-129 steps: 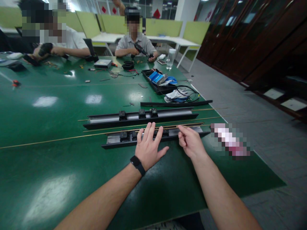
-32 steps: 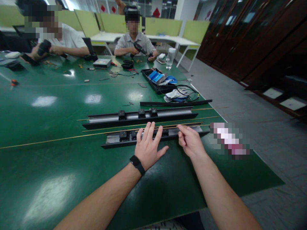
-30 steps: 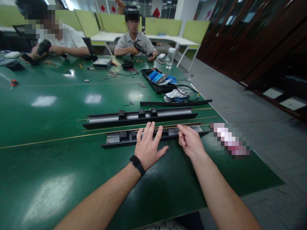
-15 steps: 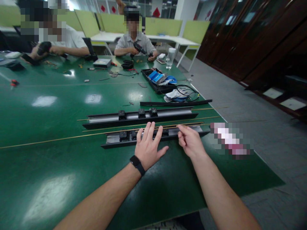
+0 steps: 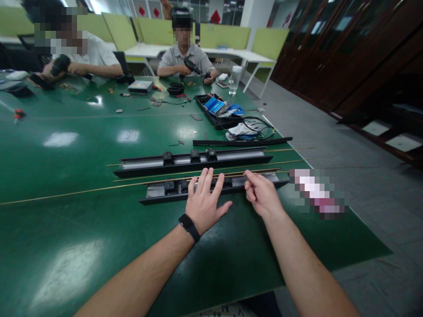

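My left hand (image 5: 204, 197) lies palm down with its fingers spread across the nearer black channel rail (image 5: 155, 200), wearing a dark watch. Beneath and beside its fingers sit several small black blocks (image 5: 169, 187) in the rail; some are partly covered. My right hand (image 5: 262, 193) is closed at the rail's right part, its index finger reaching forward and the others curled. Its fingertips meet a thin brass-coloured rod (image 5: 264, 171) running along the rail; the exact hold is partly hidden. Behind lies a second black rail (image 5: 194, 166), with 3 black blocks (image 5: 195, 155) in it.
More thin rods (image 5: 66, 195) lie along the green table (image 5: 109, 237). Behind are a black strip (image 5: 243, 141), gloves (image 5: 244, 131) and a black tray (image 5: 220, 125) with blue items. A pixelated item (image 5: 317, 191) lies right. Two people (image 5: 187, 59) across the table hold drills.
My hands, the rails and the rods look the same as before. The person at the far left has shifted their head slightly.
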`<state>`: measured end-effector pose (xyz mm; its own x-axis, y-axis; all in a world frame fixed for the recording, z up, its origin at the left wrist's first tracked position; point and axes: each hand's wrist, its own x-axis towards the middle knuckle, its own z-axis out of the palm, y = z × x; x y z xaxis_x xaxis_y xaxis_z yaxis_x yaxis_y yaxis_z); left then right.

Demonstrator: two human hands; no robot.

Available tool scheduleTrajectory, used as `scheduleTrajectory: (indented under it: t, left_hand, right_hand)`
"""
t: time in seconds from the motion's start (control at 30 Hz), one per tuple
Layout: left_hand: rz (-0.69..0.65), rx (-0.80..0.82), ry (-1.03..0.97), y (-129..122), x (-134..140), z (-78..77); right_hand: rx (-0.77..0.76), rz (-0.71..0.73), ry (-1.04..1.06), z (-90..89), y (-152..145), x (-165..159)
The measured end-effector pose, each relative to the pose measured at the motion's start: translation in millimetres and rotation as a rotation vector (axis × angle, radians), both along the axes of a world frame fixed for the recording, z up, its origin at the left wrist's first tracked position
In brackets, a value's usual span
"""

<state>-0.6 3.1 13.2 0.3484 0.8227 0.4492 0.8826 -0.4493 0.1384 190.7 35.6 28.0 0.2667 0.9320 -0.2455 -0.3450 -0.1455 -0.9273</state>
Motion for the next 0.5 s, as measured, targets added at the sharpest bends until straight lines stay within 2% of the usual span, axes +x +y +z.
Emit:
scheduleTrajectory:
  t: [0.2, 0.5]
  left_hand:
    - [0.002, 0.009, -0.008, -0.5, 0.4, -1.3]
    - [0.004, 0.001, -0.010, 0.2, 0.6, -0.8]
  right_hand:
    - [0.004, -0.004, 0.045, 0.7, -0.2, 0.9]
    - [-0.019, -0.028, 0.003, -0.2, 0.5, -2.0]
